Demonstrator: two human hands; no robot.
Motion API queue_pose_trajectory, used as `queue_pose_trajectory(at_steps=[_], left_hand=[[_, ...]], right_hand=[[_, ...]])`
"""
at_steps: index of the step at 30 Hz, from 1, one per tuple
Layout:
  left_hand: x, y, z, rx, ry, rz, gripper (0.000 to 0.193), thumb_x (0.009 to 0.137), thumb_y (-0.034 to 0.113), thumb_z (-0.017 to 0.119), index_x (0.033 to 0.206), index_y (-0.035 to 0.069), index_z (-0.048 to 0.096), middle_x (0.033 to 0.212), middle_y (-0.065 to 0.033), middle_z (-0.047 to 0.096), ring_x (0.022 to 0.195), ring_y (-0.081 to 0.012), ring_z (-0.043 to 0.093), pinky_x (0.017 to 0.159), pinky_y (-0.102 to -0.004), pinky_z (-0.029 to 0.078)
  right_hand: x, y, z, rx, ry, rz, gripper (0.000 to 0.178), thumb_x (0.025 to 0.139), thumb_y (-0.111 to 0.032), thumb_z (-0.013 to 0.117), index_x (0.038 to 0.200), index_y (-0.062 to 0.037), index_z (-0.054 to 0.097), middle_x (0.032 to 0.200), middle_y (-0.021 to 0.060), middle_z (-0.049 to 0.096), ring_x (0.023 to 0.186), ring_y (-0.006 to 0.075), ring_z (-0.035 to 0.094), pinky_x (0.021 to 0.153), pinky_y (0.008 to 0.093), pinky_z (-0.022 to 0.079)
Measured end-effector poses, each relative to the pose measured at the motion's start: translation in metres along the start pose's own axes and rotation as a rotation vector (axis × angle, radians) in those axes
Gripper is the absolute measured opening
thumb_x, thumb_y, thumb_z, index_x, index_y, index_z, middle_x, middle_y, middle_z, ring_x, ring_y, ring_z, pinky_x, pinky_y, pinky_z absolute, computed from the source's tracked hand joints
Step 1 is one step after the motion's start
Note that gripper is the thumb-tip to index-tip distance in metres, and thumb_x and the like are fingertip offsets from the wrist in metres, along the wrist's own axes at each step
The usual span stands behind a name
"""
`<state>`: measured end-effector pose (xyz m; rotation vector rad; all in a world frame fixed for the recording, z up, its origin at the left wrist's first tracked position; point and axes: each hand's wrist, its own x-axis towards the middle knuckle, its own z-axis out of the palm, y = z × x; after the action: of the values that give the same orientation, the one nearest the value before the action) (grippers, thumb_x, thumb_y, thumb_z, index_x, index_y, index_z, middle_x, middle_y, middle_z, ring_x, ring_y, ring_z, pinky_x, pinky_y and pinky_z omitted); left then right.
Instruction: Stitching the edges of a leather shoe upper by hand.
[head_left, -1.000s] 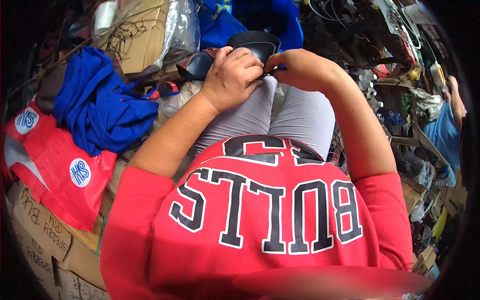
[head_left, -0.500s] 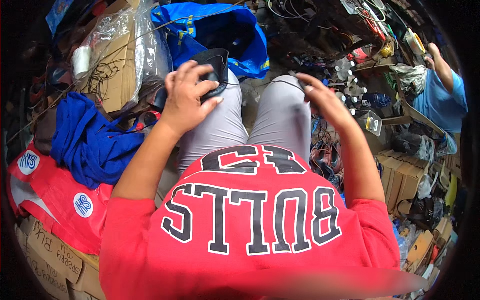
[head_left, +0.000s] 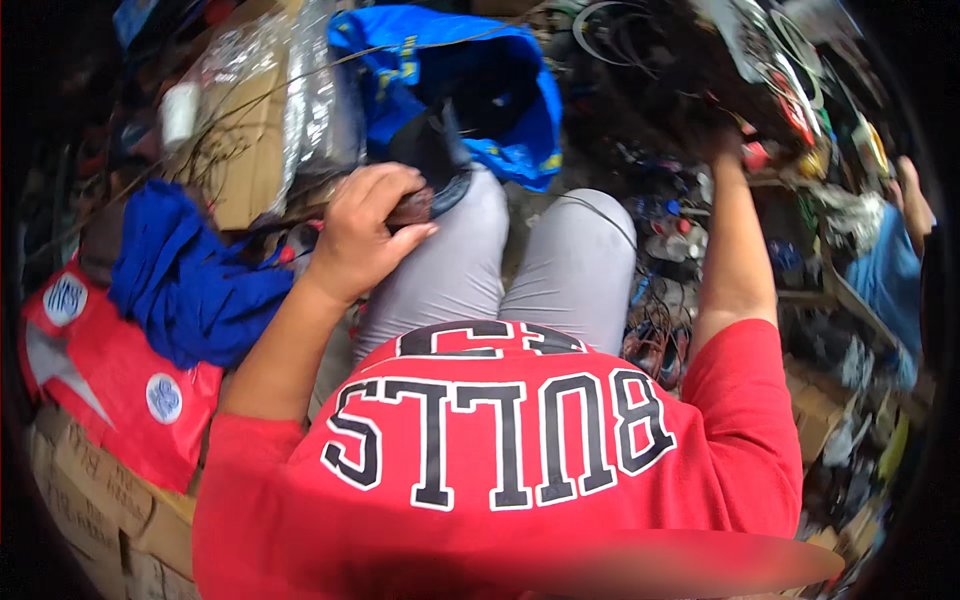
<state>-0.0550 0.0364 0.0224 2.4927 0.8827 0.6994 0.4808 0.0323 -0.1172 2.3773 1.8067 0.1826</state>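
My left hand (head_left: 365,225) grips a black shoe (head_left: 452,192), fingers curled over its near end, a brownish part of which shows between thumb and fingers. The shoe rests on my left knee. A thin dark cord (head_left: 598,212) lies across my right knee. My right hand (head_left: 724,145) reaches far forward at the right, into a shadowed heap of tools and clutter. It is blurred and dark, so neither its fingers nor anything in them can be made out.
An open blue bag (head_left: 540,110) stands ahead of my knees. Flattened cardboard (head_left: 250,160), a white cup (head_left: 180,112) and a blue cloth (head_left: 185,285) lie left. Clear plastic bottles (head_left: 672,240) are to the right. Another person's blue garment (head_left: 885,265) shows at far right.
My right hand has moved from beside my right knee forward and right into the clutter. My left hand stays on the shoe, which has shifted slightly; the view has shifted too.
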Motion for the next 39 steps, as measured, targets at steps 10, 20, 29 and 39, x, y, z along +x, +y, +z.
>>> queue_pose_trajectory(at_steps=[10,20,29,39], left_hand=[[0.025,-0.007,-0.002,0.082,0.005,0.029,0.041,0.056,0.01,0.077,0.093,0.004,0.059,0.094,-0.0102,0.061,0.086,-0.0284,0.058,0.078,-0.0365,0.044],[0.021,-0.011,0.001,0.029,0.045,0.062,0.041,0.055,0.007,0.076,0.092,0.003,0.059,0.093,-0.0109,0.061,0.085,-0.0285,0.058,0.077,-0.0361,0.045],[0.015,0.027,-0.016,0.027,0.11,0.317,0.042,0.054,0.006,0.077,0.092,0.005,0.06,0.096,-0.009,0.061,0.085,-0.0272,0.058,0.074,-0.0353,0.044],[0.019,0.057,-0.036,-0.074,-0.036,0.562,0.04,0.057,0.007,0.078,0.094,0.006,0.061,0.1,-0.0081,0.06,0.093,-0.027,0.056,0.083,-0.0354,0.043]], right_hand=[[0.016,-0.034,-0.03,-0.7,-0.095,-0.306,0.043,0.087,-0.046,0.037,0.126,-0.0309,0.049,0.133,0.0045,0.047,0.119,0.0237,0.047,0.097,0.0411,0.038],[-0.042,-0.098,-0.06,1.069,0.169,0.279,0.035,0.083,-0.027,0.063,0.112,-0.0068,0.062,0.12,0.0141,0.056,0.108,0.0203,0.054,0.092,0.0317,0.042],[-0.134,-0.218,-0.159,1.046,0.12,-0.139,0.02,0.074,-0.018,0.071,0.089,-0.0055,0.067,0.075,0.0094,0.06,0.067,0.0157,0.059,0.063,0.0292,0.046],[-0.273,-0.011,-0.14,2.104,0.718,0.79,0.015,0.087,-0.008,0.052,0.098,-0.0071,0.062,0.089,0.0054,0.064,0.075,0.0148,0.06,0.068,0.0289,0.048]])
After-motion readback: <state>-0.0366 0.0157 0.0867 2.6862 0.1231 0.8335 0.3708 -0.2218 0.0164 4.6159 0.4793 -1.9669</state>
